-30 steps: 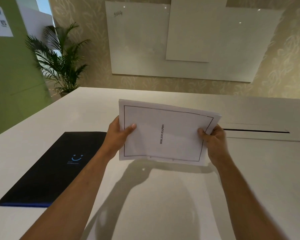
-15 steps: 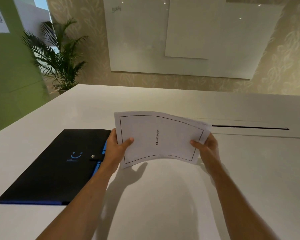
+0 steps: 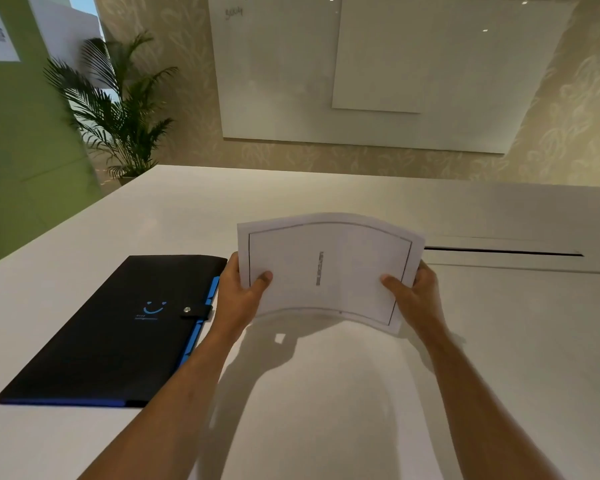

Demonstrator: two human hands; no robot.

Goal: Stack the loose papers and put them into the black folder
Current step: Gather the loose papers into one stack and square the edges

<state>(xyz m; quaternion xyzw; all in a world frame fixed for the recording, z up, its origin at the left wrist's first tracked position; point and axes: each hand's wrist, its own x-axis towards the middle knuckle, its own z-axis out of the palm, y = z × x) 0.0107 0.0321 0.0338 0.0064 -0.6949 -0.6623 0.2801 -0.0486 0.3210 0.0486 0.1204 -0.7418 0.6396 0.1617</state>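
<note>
Hands: both grip the stack of papers at mid-frame, one at each short edge, above the white table.
Left hand: closed on the left edge, thumb pressed on the front sheet, fingers hidden behind; forearm runs down toward the lower left of the frame.
Right hand: closed on the right edge, thumb laid on the front sheet near its lower right corner, fingers wrapped behind; forearm runs toward the lower right of the frame.
Papers, orientation: long axis runs left to right across the frame, front sheet facing the camera; the stack bows upward in the middle into an arch, with its lower edge lifted off the table and a shadow beneath.
Papers, print: a thin black border and one line of text turned sideways at the centre, too blurred to read.
Black folder: flat on the table at left of centre, closed, its snap strap fastened on the right side; long axis runs from the lower left up toward the middle of the frame; blue edging shows along its right and near edges.
Folder to hands: its upper right corner lies just beside the left hand; the left wrist overlaps its right edge in the frame.
Table slot: dark narrow opening right of the papers, in the right half of the frame.
</note>
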